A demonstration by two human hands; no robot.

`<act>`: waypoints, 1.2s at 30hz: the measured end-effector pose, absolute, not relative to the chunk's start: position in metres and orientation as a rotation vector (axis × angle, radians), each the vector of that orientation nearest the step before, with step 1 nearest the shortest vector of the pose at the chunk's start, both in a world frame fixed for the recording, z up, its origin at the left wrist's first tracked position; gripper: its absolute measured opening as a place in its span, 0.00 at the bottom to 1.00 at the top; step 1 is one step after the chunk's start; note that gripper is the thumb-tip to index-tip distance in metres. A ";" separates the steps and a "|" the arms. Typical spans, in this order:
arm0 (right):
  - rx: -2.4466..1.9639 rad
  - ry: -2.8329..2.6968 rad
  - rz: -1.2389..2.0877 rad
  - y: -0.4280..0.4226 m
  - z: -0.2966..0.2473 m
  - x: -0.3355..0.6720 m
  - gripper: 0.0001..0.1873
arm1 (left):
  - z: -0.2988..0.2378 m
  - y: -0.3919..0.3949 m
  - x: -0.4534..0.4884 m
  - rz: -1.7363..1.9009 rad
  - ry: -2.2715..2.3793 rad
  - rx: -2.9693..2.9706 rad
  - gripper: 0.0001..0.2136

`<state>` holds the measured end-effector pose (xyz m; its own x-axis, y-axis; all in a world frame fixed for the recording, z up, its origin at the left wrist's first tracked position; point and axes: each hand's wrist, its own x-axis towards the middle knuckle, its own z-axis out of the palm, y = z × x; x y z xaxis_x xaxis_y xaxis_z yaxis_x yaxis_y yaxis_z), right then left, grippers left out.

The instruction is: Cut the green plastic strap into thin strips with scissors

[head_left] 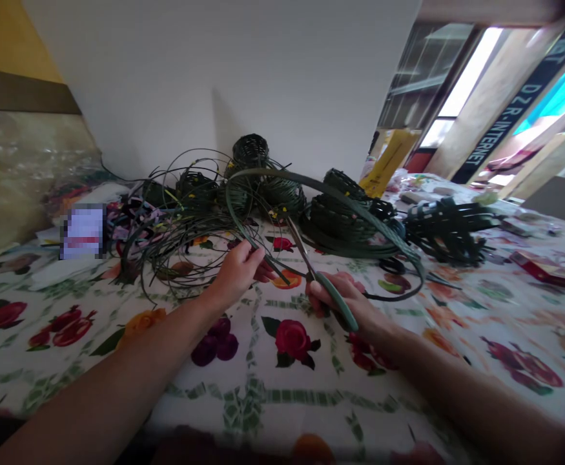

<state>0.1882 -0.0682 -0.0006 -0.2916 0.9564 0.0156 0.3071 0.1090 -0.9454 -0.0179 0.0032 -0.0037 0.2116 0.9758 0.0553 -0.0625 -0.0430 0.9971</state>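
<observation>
Nearest the camera, bare forearms (117,368) reaching out over a floral tablecloth (272,394). Left to right: a tangle of thin dark strands (166,252) beneath small woven green baskets (250,152); the left hand (236,274), its fingers (257,258) curled shut around a dark green strip (321,190) arcing overhead; the right hand (330,307), its fingers (317,294) closed on green-handled scissors (299,245), blades up beside the strip, any gap between them too slight to judge; beyond, a woven dark bundle (449,229).
</observation>
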 end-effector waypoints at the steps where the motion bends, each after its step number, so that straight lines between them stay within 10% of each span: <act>1: -1.267 -1.705 1.197 -0.070 0.002 0.187 0.25 | -0.003 0.005 -0.020 1.122 0.985 1.316 0.09; 36: -1.186 -1.491 1.449 -0.066 -0.028 0.190 0.09 | -0.015 -0.028 0.004 0.742 0.842 1.207 0.11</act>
<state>0.1899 -0.0657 -0.0284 -0.3075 0.9467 -0.0962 0.1231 -0.0607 -0.9905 0.0041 -0.0280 -0.0148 0.5003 0.8521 -0.1538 -0.0461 0.2036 0.9780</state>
